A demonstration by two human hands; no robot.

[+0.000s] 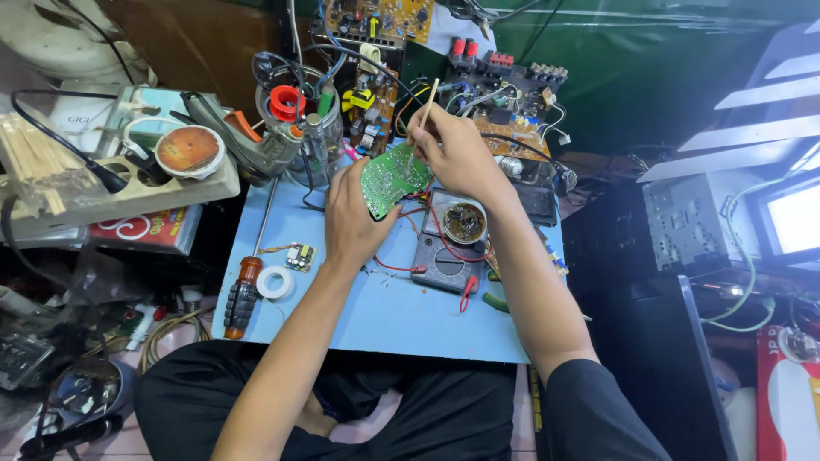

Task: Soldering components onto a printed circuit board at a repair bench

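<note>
We see a red printed package (145,229) lying flat left of the blue work mat (384,312), under a pale power strip (128,192), with a dark green wall behind. Above the mat's middle, our left hand (350,224) has its fingers clamped on a green circuit board (391,177), tilted, while our right hand (461,154) pinches a thin stick (423,119) onto it. A dark multimeter (448,248) lies on the mat just right of the board, a screwdriver (242,294) and white tape roll (275,283) at the mat's left edge.

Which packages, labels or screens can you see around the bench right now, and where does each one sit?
Red printed package: flat, red with white swirls, under the beige tray left of the blue mat.
Round tin lid: orange-brown label, white rim, on that tray.
Lit screen: bright white rectangle, far right edge.
Red-and-white package: lower right corner.
</note>
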